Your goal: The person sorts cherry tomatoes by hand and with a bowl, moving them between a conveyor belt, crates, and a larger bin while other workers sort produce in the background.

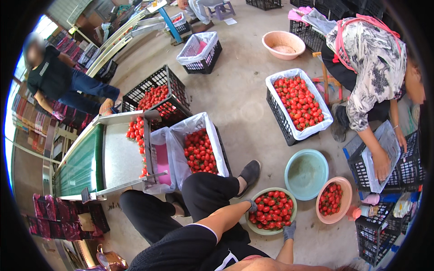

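Observation:
A pale green plastic basin full of small red tomatoes is at floor level at my right side. My left hand, in a grey glove, grips its left rim. On the lower right rim is my right hand, also gloved in grey, its fingers partly hidden. Just beyond stands a light blue basin with nothing in it; beside that, a peach basin holds a few tomatoes. A lined crate of tomatoes is beyond my knees, next to a metal sorting chute with tomatoes along its edge.
A co-worker bends over a black crate at right. Nearby is a lined crate of tomatoes. Another person stands beyond the green conveyor belt. A black crate and a peach basin lie farther off.

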`<control>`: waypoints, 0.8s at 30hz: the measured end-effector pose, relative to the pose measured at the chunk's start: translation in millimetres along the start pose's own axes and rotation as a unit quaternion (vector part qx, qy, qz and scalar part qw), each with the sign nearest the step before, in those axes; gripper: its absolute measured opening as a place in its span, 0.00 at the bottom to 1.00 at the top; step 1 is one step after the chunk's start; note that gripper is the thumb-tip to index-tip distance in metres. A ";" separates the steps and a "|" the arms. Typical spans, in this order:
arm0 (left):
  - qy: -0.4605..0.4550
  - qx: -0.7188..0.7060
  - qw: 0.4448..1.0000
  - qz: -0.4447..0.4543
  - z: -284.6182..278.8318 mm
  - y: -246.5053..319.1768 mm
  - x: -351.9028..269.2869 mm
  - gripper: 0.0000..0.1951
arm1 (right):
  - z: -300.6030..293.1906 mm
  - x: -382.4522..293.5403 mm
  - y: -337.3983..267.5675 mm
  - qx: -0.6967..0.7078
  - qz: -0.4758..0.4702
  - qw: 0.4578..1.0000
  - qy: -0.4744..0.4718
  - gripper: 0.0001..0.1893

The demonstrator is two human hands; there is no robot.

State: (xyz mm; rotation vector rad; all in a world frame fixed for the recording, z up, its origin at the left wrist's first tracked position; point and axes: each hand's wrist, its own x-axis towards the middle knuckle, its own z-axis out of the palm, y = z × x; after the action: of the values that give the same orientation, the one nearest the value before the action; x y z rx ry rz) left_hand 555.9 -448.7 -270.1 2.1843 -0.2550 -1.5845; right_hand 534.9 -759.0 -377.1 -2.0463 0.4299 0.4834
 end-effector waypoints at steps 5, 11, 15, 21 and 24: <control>0.047 0.001 0.997 -0.055 -21.0 29.9 -28.2 0.15 | -2.2 8.2 -7.2 0.075 0.016 0.994 -0.077 0.24; 0.103 0.008 0.991 -0.090 -22.0 42.0 -57.0 0.15 | -11.1 -1.5 -17.4 -0.042 -0.024 0.998 -0.041 0.19; 0.132 -0.003 0.990 -0.047 -24.7 52.9 -77.9 0.16 | -26.7 3.3 8.4 -0.074 -0.040 0.996 0.034 0.18; 0.196 0.002 0.975 0.103 -15.5 72.4 -87.4 0.21 | -49.7 -16.8 28.5 -0.070 0.041 0.996 0.029 0.16; 0.350 -0.034 0.904 0.244 -17.7 83.8 -129.9 0.18 | -67.0 -31.3 44.3 -0.045 0.102 0.994 0.017 0.16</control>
State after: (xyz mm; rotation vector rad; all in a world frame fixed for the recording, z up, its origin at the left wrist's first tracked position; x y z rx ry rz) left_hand 537.8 -468.8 -116.9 2.2391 -0.4595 -0.4863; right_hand 497.5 -835.3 -362.6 -2.1099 0.6536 0.6004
